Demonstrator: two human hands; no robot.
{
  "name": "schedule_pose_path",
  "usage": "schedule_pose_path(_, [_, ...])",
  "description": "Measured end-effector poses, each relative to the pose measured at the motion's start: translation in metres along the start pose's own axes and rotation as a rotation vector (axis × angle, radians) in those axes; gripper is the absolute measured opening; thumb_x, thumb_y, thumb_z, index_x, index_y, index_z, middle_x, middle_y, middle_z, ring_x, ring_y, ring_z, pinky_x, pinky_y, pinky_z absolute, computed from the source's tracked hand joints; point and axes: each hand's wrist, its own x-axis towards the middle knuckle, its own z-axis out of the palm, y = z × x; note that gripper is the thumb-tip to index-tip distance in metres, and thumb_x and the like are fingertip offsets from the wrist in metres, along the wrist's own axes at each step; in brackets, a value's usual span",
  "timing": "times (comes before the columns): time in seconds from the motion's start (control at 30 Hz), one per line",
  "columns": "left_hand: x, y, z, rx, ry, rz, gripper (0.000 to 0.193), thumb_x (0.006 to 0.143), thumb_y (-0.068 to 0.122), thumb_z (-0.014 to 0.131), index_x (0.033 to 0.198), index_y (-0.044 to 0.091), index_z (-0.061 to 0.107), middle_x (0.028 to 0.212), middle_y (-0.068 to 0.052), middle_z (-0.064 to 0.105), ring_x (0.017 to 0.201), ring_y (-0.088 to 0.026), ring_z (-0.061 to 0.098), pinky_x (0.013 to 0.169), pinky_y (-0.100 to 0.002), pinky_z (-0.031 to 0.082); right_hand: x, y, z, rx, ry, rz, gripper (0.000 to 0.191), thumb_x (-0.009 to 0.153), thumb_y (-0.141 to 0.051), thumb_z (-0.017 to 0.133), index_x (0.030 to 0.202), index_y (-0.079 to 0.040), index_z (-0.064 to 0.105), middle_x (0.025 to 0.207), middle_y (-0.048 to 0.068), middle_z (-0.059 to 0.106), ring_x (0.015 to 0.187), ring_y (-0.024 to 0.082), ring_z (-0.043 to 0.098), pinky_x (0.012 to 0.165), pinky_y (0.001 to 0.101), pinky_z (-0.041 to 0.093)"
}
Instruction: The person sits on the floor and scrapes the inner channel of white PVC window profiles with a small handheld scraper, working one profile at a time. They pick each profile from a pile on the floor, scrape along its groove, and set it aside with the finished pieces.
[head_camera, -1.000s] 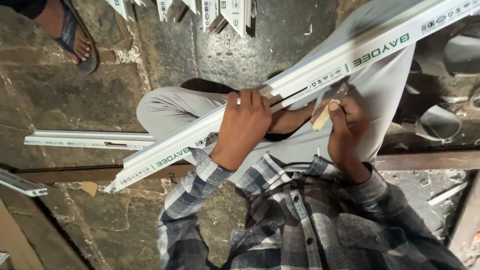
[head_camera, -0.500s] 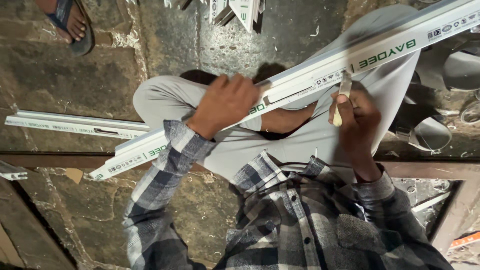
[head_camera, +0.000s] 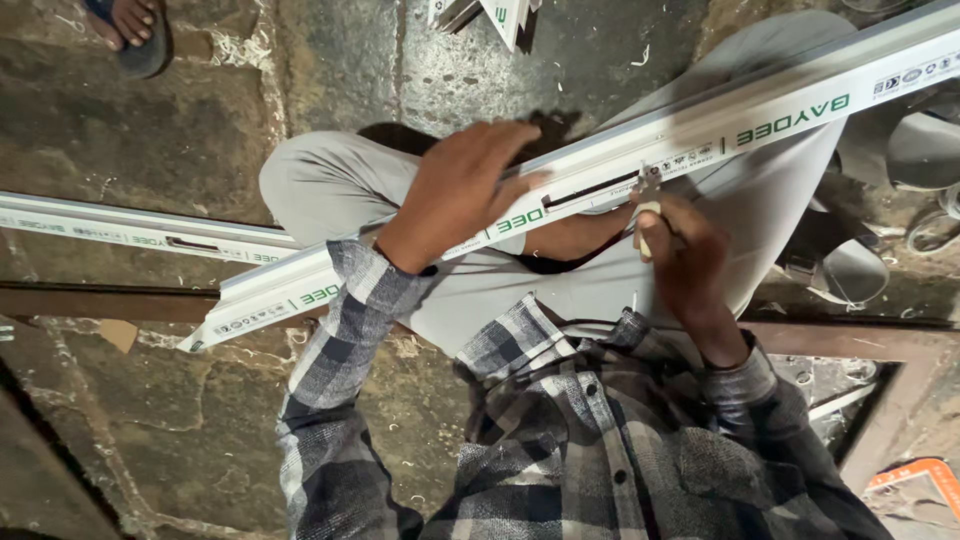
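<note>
Head view looks straight down on a long white plastic window-frame profile with green lettering (head_camera: 600, 180), lying across the person's lap; its long axis runs from the lower left of the frame up to the upper right. The left hand (head_camera: 465, 190) lies flat over the profile near the middle of the frame, fingers spread and pressing down — holding it rather than wrapped around it. The right hand (head_camera: 685, 265), just to the right and on the nearer side of the profile, is clenched around a small pale-handled tool (head_camera: 648, 205) whose tip touches the profile beside a dark narrow slot (head_camera: 590, 190). A second white profile (head_camera: 130, 232) lies on the stone floor (head_camera: 150, 130) at the left, well apart from both hands.
</note>
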Motion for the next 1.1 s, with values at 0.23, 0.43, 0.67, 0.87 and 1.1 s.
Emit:
schedule_pose_path(0.23, [-0.017,0.033,0.006,0.046,-0.393,-0.227,0.077,0.088,0.058,0.067,0.131,-0.004,0.057,0.097,-0.018,0.068,0.077,-0.032,0.068,0.06,-0.042,0.052,-0.018,0.007,-0.01,-0.151,0.132,-0.161,0.018,0.107,-0.015,0.068,0.118,0.0,0.072,0.085,0.006,0.067,0.069,0.01,0.062,0.062,0.0253,0.046])
schedule_pose_path(0.43, [-0.042,0.069,0.022,0.655,-0.163,0.065,0.053,0.093,0.03,0.072,0.139,0.009,0.056,0.11,-0.007,0.063,0.113,-0.024,0.066,0.076,-0.034,0.054,-0.022,0.023,-0.018,-0.319,0.229,-0.223,0.018,0.108,-0.014,0.073,0.102,0.003,0.071,0.081,0.009,0.066,0.069,0.013,0.062,0.06,0.0279,0.042])
schedule_pose_path(0.67, [-0.058,0.069,0.041,0.435,-0.184,-0.163,0.071,0.085,0.048,0.072,0.141,0.005,0.057,0.111,-0.011,0.064,0.108,-0.027,0.064,0.077,-0.041,0.056,-0.023,0.026,-0.019,-0.174,0.337,-0.097,0.019,0.116,-0.014,0.063,0.113,0.004,0.07,0.082,0.007,0.064,0.066,0.012,0.056,0.059,0.0255,0.042])
schedule_pose_path(0.87, [-0.056,0.064,0.044,0.423,-0.159,-0.16,0.059,0.094,0.048,0.073,0.13,0.003,0.062,0.1,-0.01,0.066,0.091,-0.025,0.068,0.071,-0.039,0.056,-0.021,0.022,-0.022,0.203,0.325,-0.005,0.019,0.117,-0.009,0.056,0.128,0.005,0.063,0.093,0.007,0.066,0.075,0.012,0.061,0.065,0.0248,0.049])
schedule_pose_path(1.1, [-0.027,0.034,0.029,0.063,-0.356,-0.31,0.065,0.093,0.058,0.07,0.112,-0.004,0.065,0.079,-0.016,0.069,0.055,-0.027,0.068,0.047,-0.04,0.053,-0.025,0.027,-0.017,0.22,0.267,0.05,0.014,0.113,-0.008,0.06,0.119,0.004,0.065,0.087,0.004,0.065,0.071,0.009,0.057,0.062,0.0263,0.046])
